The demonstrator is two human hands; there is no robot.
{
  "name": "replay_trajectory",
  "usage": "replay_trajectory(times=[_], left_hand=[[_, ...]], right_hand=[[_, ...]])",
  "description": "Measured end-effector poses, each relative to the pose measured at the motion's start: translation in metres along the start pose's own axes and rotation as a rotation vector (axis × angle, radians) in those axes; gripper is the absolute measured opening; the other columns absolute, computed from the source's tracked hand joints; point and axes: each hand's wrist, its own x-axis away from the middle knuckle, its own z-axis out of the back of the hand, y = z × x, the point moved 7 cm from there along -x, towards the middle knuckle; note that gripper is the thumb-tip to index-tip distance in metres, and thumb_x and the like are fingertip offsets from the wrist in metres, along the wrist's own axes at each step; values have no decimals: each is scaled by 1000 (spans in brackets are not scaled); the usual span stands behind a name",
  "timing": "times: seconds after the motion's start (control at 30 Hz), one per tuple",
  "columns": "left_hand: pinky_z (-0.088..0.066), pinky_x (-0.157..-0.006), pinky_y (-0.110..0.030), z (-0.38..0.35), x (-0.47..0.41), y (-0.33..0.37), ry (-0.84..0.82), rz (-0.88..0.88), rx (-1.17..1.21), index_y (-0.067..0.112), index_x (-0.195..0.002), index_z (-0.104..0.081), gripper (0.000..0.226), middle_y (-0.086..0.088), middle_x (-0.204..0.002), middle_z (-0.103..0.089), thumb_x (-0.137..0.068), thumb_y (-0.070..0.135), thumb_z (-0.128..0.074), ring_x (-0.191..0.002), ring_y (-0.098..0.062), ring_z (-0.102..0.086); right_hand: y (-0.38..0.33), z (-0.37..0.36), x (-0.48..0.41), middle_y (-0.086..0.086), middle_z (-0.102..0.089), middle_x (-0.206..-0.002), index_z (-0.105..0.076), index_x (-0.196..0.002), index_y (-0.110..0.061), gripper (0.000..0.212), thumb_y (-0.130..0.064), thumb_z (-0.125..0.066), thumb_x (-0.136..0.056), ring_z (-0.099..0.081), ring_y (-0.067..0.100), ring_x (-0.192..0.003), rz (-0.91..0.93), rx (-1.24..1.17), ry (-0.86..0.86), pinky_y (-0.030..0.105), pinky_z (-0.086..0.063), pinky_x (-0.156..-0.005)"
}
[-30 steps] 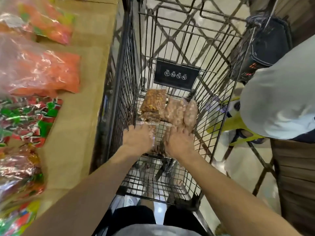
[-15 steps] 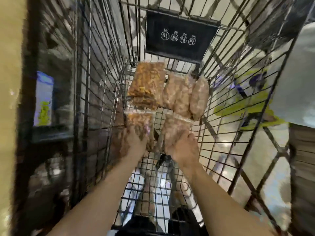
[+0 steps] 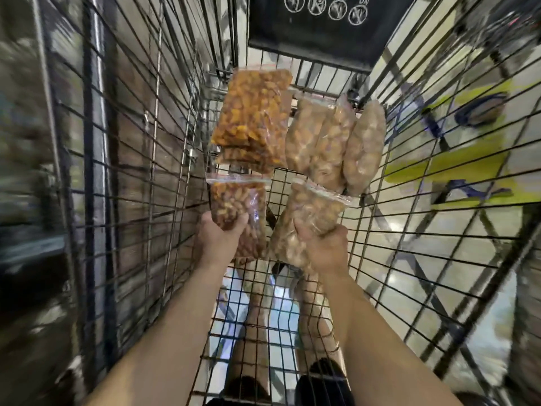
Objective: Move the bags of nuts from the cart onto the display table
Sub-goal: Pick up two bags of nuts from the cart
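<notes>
Down inside the cart point(image 3: 137, 159), two zip-top bags of nuts are sitting in the person's grip, side by side and nearly touching. The darker bag of nuts point(image 3: 234, 200), filled with reddish-brown kernels, is being held by the left hand point(image 3: 218, 240), whose fingers are curling over its lower part while the thumb is pressing against its left edge. The paler bag of nuts point(image 3: 314, 209) is being gripped by the right hand point(image 3: 326, 249), fingers wrapping over its middle and bunching the clear plastic. Both bags are pointing their sealed tops toward the far end of the basket; whether they are resting on the wire floor or hanging just above it cannot be told.

Just beyond them, more bags are lying against the far end. An orange-brown stack point(image 3: 253, 118) is lying on the left, its near edge almost meeting the top of the darker bag. Beside it on the right, three pale bags point(image 3: 319, 142) are leaning together on their edges, the rightmost resting close to the cart's right wall.

Above these, a black placard point(image 3: 322, 33) with four round white symbols is hanging on the far wire wall. Through the wire floor, the person's bare legs are showing. Outside the right wall, a yellow object point(image 3: 450, 165) is lying on the shiny floor. Everything left of the cart is blurring into streaks.
</notes>
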Motion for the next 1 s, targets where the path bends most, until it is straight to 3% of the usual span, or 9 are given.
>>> replay_trajectory(times=[0.2,0.33,0.43,0.5,0.63,0.7,0.8,0.9,1.0], left_hand=[[-43,-91,-29,-2,-10,2,-52,17,10,14,-137,-48,80,2,-122,-55,-76,42,-92,-113,-20,-57],[-53,-105,-44,-7,-10,4,-171,28,59,18,-130,-57,85,0,-128,-68,-62,54,-95,-118,-25,-65],[-54,-105,-51,-8,-7,4,-195,-17,47,24,-130,-58,89,1,-131,-67,-57,62,-92,-120,-25,-65],[-56,-101,-48,-5,2,4,-208,-28,63,23,-130,-58,70,0,-128,-67,-73,48,-91,-114,-23,-66],[-56,-72,-31,2,16,-6,-248,-4,114,21,-125,-61,52,0,-118,-72,-83,35,-87,-96,-15,-70],[-54,-66,-29,10,27,-10,-268,7,144,22,-125,-62,51,-1,-118,-73,-84,37,-86,-95,-15,-72],[-56,-75,-33,26,50,-11,-286,10,166,22,-128,-62,60,-1,-119,-73,-79,47,-87,-101,-19,-72],[-51,-68,-25,47,77,-5,-272,-30,219,18,-126,-63,55,-2,-116,-73,-82,43,-85,-93,-12,-69],[-58,-80,-34,68,108,5,-260,-67,250,22,-127,-66,75,0,-114,-74,-66,59,-89,-98,-17,-70]], right_hand=[[-16,-8,10,1,-78,-110,-59,-111,-29,63,-47,-98,-64,-77,24,-103,27,-245,-122,51,-62,-97],[-18,-11,11,-3,-78,-102,-57,-99,-31,62,-59,-91,-54,-77,20,-96,111,-259,-84,50,-62,-96],[-23,-14,17,-4,-77,-94,-51,-94,-31,59,-62,-87,-59,-76,23,-91,175,-219,-90,52,-62,-93],[-25,-13,23,-1,-75,-92,-51,-99,-27,51,-46,-92,-76,-75,26,-89,203,-191,-102,55,-61,-91],[-29,-3,35,-1,-78,-102,-58,-115,-18,43,-27,-90,-87,-76,23,-98,223,-184,-135,48,-61,-96],[-31,2,47,-3,-78,-106,-60,-120,-19,49,-31,-91,-85,-75,22,-102,241,-201,-159,49,-60,-99],[-32,14,67,-2,-80,-107,-63,-119,-26,63,-53,-91,-69,-77,24,-102,263,-239,-192,56,-62,-93],[-43,32,96,1,-80,-109,-63,-117,-24,55,-47,-91,-75,-78,25,-102,312,-259,-228,59,-62,-92],[-57,53,128,-4,-80,-109,-62,-95,-55,45,-58,-96,-66,-78,30,-106,355,-294,-270,66,-61,-91]])
